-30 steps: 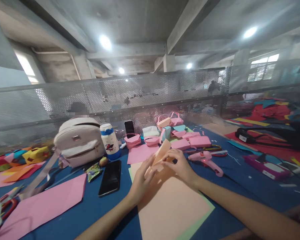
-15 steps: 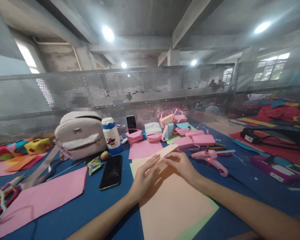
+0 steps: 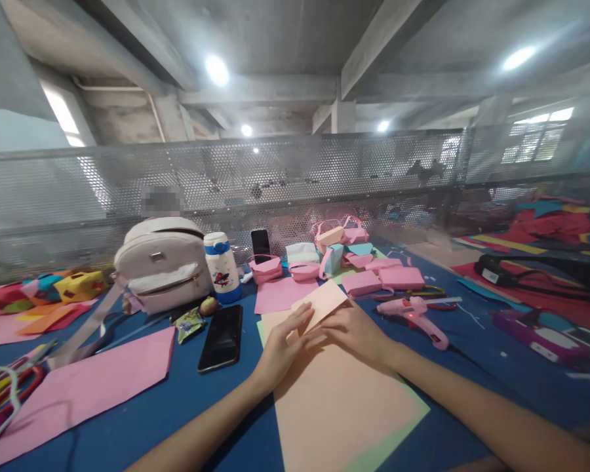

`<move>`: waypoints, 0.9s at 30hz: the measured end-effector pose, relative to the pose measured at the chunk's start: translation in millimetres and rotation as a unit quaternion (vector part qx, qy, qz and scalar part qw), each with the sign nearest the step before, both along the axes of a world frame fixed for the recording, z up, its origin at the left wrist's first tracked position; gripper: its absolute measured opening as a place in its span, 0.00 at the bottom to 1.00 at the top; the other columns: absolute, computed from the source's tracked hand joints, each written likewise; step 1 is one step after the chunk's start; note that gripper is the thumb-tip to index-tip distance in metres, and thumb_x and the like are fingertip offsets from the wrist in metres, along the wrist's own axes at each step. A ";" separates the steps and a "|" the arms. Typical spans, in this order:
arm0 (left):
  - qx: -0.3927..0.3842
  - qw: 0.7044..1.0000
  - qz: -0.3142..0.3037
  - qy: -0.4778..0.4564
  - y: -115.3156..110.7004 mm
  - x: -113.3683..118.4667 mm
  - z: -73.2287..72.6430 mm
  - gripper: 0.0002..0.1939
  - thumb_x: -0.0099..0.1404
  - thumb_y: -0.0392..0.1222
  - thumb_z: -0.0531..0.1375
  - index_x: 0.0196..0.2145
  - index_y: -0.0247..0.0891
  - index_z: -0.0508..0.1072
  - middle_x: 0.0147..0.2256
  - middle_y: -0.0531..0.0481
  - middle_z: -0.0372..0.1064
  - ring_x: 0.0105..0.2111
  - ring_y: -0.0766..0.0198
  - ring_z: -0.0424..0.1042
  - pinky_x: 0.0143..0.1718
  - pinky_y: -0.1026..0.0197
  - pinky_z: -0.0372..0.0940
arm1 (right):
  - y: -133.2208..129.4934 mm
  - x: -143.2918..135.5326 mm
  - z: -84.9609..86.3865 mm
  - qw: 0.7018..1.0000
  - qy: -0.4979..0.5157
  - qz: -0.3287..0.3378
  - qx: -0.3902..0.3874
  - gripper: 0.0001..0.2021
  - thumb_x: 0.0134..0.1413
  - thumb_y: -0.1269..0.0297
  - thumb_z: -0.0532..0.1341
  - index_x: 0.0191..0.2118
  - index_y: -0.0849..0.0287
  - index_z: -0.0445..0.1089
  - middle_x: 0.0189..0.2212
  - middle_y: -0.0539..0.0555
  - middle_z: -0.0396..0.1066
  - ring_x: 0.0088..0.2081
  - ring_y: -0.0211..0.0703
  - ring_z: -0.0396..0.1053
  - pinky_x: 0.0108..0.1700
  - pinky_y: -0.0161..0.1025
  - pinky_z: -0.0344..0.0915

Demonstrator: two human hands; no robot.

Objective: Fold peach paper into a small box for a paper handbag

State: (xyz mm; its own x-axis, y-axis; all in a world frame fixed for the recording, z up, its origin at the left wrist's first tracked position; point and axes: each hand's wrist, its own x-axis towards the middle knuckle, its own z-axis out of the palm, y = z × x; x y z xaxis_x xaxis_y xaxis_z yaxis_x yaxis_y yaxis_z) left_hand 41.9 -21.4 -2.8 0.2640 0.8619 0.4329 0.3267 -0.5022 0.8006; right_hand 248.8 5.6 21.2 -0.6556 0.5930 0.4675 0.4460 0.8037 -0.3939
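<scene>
A folded piece of peach paper is held between both hands, its flat face tilted up toward me. My left hand grips its left edge, fingers on top and thumb toward the middle. Closed on the lower right edge, my right hand has its fingertips close to the left thumb. Under them lies a large peach sheet, with a green sheet showing below its edges. Just beyond the hands rests a pink sheet.
Right of my hands lies a pink glue gun with a cord. Small pink paper bags stand beyond. To the left are a black phone, a bottle, a backpack and a long pink sheet. A perforated metal screen closes off the back.
The folded peach paper has turned so that more of its flat face shows. My right hand has rotated, its fingers now lower and closer to the left thumb.
</scene>
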 end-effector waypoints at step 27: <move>-0.008 0.996 -0.083 0.032 1.4 -7.8 2.2 0.27 0.65 0.39 0.60 0.61 0.46 0.65 0.65 0.47 0.56 0.66 0.52 0.53 0.67 0.46 0.47 | 18.5 3.0 -23.6 0.555 0.199 0.225 -0.776 0.25 0.72 0.61 0.45 0.22 0.62 0.59 0.09 0.40 0.49 0.09 0.25 0.33 0.09 0.18 0.43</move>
